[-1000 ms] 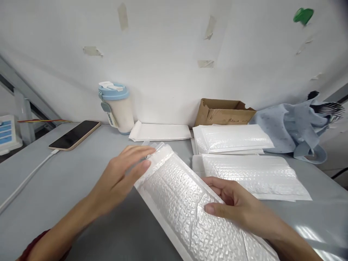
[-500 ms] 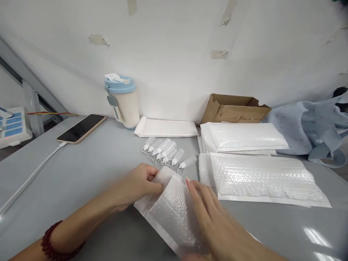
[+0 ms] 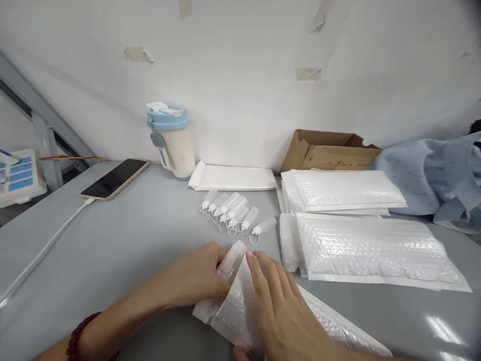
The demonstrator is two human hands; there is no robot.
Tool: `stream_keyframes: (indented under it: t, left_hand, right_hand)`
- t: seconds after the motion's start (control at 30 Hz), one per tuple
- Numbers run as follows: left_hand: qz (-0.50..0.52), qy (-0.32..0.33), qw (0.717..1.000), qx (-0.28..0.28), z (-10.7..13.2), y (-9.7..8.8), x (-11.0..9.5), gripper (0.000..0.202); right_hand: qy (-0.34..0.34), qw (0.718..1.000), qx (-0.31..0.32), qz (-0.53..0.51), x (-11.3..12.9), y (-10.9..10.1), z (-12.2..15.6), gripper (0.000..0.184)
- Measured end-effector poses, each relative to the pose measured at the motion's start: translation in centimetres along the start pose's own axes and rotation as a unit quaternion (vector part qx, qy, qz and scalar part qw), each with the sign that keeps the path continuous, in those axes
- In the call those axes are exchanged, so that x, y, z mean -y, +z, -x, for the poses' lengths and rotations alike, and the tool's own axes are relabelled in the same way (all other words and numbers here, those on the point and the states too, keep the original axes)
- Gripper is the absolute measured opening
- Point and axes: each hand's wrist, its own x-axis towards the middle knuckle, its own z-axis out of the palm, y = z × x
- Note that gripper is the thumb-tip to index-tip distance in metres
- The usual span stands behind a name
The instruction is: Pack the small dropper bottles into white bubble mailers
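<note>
A white bubble mailer (image 3: 236, 311) is tilted at the table's front, its mouth towards the far left. My left hand (image 3: 197, 276) is closed at that mouth, thumb inside the opening and the other fingers largely hidden behind the flap. Across the mailer's front lies my right hand (image 3: 280, 306), gripping it with fingers extended over the face and the thumb low at the near edge. Just beyond the mailer, several small clear dropper bottles (image 3: 236, 208) with white caps lie in a row; a single dropper bottle (image 3: 266, 225) lies slightly apart at the right.
Stacked bubble mailers (image 3: 372, 245) occupy the right side, with a cardboard box (image 3: 338, 155) behind and blue cloth (image 3: 402, 173) beyond. A flat white packet (image 3: 236, 178) lies by the wall, beside a lidded cup (image 3: 176, 145). A phone (image 3: 114, 179) with a white cable (image 3: 45, 250) is at left.
My left thumb has gone deeper into the mailer's mouth, which gapes wider. My right hand has shifted slightly left over its face, and more of the mailer shows to the right of that hand.
</note>
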Motion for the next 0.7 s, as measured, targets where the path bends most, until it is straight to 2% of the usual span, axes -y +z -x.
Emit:
stream_keyframes:
  t: [0.07,0.17,0.27,0.37,0.53,0.63,0.7]
  left_hand:
    - [0.018,0.0,1.0,0.0,-0.2,0.1,0.0,0.026]
    - [0.056,0.045,0.996,0.043,-0.6,0.1,0.0,0.019]
    - [0.053,0.068,0.996,0.024,-1.0,0.1,0.1,0.018]
    - [0.059,0.073,0.996,0.012,-1.2,0.1,0.1,0.017]
    - [0.06,0.098,0.993,0.026,-1.5,-0.6,0.1,0.021]
    - [0.034,0.121,0.992,-0.023,-1.8,-1.9,0.4,0.022]
    - [0.044,0.127,0.988,-0.081,-2.0,-2.8,0.7,0.023]
  right_hand:
    - [-0.002,1.0,-0.006,0.009,-0.2,0.0,0.1,0.112]
    - [0.009,0.999,-0.034,-0.02,-0.2,0.0,-0.1,0.109]
    - [0.039,0.993,-0.072,-0.089,-0.1,-0.3,-0.7,0.106]
    - [0.043,0.992,-0.043,-0.107,-0.2,-0.9,-1.3,0.101]
    - [0.074,0.985,-0.004,-0.155,-0.5,-1.0,-1.3,0.097]
    - [0.089,0.974,0.0,-0.209,-0.7,-1.0,-1.0,0.086]
    - [0.101,0.968,-0.004,-0.232,-0.8,-1.1,-0.8,0.08]
